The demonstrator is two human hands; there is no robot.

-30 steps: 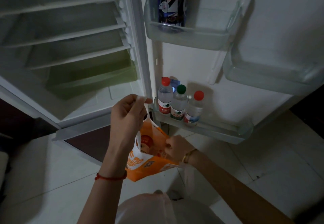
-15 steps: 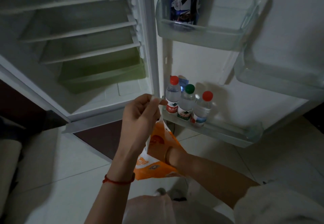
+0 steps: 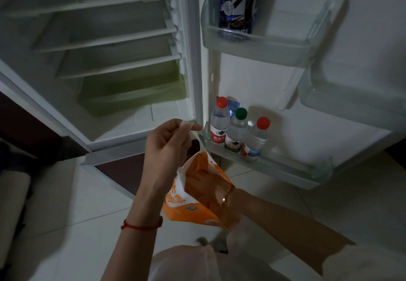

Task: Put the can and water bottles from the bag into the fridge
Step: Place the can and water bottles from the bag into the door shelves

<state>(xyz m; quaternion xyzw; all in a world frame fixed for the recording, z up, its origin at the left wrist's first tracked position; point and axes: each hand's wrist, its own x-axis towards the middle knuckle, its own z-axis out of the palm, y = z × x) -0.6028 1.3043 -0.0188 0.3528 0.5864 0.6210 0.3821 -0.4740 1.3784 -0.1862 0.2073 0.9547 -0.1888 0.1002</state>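
My left hand (image 3: pixel 169 144) pinches the white handle of an orange and white plastic bag (image 3: pixel 186 208) and holds it up in front of the open fridge. My right hand (image 3: pixel 204 184) is deep inside the bag, seen only dimly through the plastic up to the wrist; what it holds cannot be seen. Three water bottles stand in the lowest door shelf (image 3: pixel 285 171): a red-capped one (image 3: pixel 219 124), a green-capped one (image 3: pixel 237 131) and another red-capped one (image 3: pixel 256 140). A tall blue can (image 3: pixel 239 4) stands in the upper door shelf (image 3: pixel 259 45).
The fridge body at the left has several white shelves (image 3: pixel 118 39) and a green drawer (image 3: pixel 131 96) at the bottom. A further door bin (image 3: pixel 351 98) sits at the right. Pale floor tiles (image 3: pixel 66 214) lie below, and my knee (image 3: pixel 186 263) is at the lower edge.
My right hand has gone from the bag's mouth down deep into the bag. My left hand keeps hold of the handle. The view has shifted slightly.
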